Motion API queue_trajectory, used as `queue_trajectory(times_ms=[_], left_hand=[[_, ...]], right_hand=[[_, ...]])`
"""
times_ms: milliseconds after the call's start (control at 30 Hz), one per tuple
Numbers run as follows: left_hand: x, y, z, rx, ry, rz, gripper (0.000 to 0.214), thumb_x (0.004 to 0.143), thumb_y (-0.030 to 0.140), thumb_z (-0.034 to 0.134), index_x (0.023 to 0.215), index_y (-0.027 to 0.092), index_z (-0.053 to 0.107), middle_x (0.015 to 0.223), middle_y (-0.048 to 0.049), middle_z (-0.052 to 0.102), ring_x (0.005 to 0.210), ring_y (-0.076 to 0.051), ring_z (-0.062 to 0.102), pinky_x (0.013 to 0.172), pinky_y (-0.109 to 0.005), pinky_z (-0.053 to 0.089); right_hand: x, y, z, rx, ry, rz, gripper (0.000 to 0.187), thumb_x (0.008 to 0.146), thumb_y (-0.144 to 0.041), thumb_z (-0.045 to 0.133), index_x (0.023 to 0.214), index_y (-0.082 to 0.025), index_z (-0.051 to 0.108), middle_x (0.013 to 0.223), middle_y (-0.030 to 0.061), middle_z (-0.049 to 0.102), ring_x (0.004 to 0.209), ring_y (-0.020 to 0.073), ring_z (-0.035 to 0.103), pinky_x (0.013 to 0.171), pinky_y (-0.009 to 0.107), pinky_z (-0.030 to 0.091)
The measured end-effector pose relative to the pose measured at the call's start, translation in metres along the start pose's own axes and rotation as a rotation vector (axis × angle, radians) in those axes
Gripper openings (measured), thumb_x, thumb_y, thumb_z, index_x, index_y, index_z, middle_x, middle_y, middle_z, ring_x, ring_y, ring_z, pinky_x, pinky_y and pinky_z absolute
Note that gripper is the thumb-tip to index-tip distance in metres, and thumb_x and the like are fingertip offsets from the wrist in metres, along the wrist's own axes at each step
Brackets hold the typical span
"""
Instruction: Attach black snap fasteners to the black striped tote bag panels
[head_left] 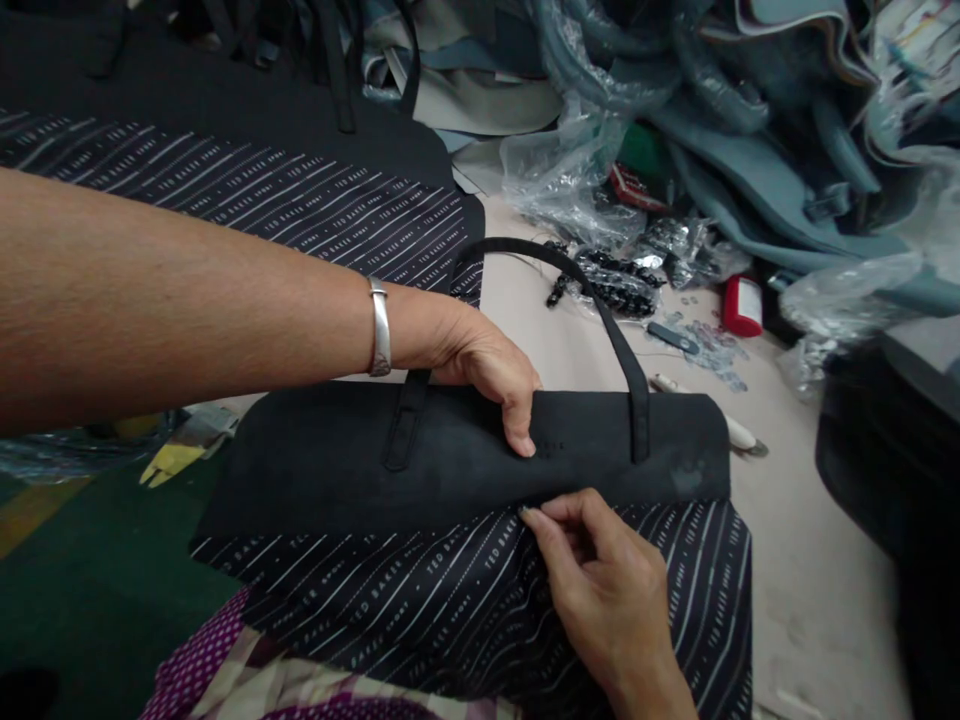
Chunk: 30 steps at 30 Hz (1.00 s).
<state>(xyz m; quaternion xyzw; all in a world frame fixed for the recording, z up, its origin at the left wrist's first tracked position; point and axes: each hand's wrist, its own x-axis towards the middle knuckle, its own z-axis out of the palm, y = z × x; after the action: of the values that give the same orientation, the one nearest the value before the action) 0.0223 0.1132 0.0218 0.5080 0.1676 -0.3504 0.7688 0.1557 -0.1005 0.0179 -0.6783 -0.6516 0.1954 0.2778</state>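
A black tote bag (pixel 360 465) with a looped handle (pixel 600 300) lies across my lap and the table edge. Its lower part is a dark lining (pixel 420 590) printed with white slanted lettering. My left hand (pixel 480 370), a silver bangle on the wrist, grips the bag's top edge with the fingers curled over it. My right hand (pixel 600 570) pinches the seam where the black band meets the printed lining, fingertips pressed together.
A stack of printed lining pieces (pixel 247 190) lies at the back left. Crumpled plastic bags (pixel 570 170), black beads (pixel 615 285), a red and white bottle (pixel 742 305) and grey-blue fabric (pixel 750 130) crowd the back right. A white pen-like tool (pixel 731 425) lies by the bag.
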Motion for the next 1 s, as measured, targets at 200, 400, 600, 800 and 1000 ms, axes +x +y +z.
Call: queue_trajectory(times_ms=[200, 400, 600, 800, 1000], left_hand=[[0.0, 0.001, 0.0, -0.01, 0.076, -0.026, 0.032, 0.059, 0.029, 0.079, 0.088, 0.017, 0.074, 0.075, -0.0075, 0.076, 0.075, -0.029, 0.07, 0.073, -0.044, 0.06], [-0.006, 0.001, 0.0, -0.078, 0.079, -0.06, 0.033, 0.063, 0.028, 0.076, 0.095, 0.018, 0.074, 0.086, -0.0096, 0.077, 0.086, -0.031, 0.07, 0.082, -0.046, 0.058], [-0.008, -0.001, 0.002, -0.06, 0.056, -0.05, 0.031, 0.069, 0.035, 0.071, 0.094, 0.018, 0.074, 0.085, -0.011, 0.077, 0.085, -0.033, 0.071, 0.078, -0.047, 0.059], [-0.006, -0.005, 0.008, -0.14, 0.055, -0.039, 0.036, 0.067, 0.031, 0.071, 0.1, 0.017, 0.074, 0.087, -0.0098, 0.077, 0.082, -0.031, 0.07, 0.08, -0.045, 0.058], [-0.003, -0.007, 0.005, -0.066, 0.011, 0.017, 0.037, 0.069, 0.036, 0.07, 0.101, 0.017, 0.074, 0.081, -0.0094, 0.077, 0.079, -0.03, 0.071, 0.075, -0.043, 0.06]], right_hand=[[0.002, -0.004, 0.006, -0.017, 0.037, -0.005, 0.016, 0.089, -0.022, 0.062, 0.073, -0.019, 0.06, 0.058, -0.0042, 0.06, 0.045, 0.0081, 0.054, 0.05, 0.019, 0.045], [-0.004, 0.004, 0.004, 0.046, 0.067, -0.083, 0.007, 0.089, -0.02, 0.062, 0.082, -0.02, 0.064, 0.067, -0.0028, 0.064, 0.052, 0.0095, 0.059, 0.054, 0.02, 0.048], [-0.005, 0.008, 0.003, 0.038, 0.088, -0.123, 0.005, 0.089, -0.02, 0.065, 0.084, -0.019, 0.064, 0.066, -0.0027, 0.064, 0.049, 0.0092, 0.059, 0.051, 0.02, 0.049], [-0.003, 0.007, 0.003, 0.055, 0.074, -0.116, 0.007, 0.088, -0.017, 0.064, 0.082, -0.019, 0.063, 0.065, -0.0027, 0.063, 0.051, 0.0094, 0.059, 0.051, 0.02, 0.047], [-0.002, 0.005, 0.006, 0.01, 0.099, -0.167, 0.008, 0.088, -0.013, 0.063, 0.081, -0.018, 0.064, 0.065, -0.0014, 0.062, 0.053, 0.0101, 0.059, 0.054, 0.022, 0.047]])
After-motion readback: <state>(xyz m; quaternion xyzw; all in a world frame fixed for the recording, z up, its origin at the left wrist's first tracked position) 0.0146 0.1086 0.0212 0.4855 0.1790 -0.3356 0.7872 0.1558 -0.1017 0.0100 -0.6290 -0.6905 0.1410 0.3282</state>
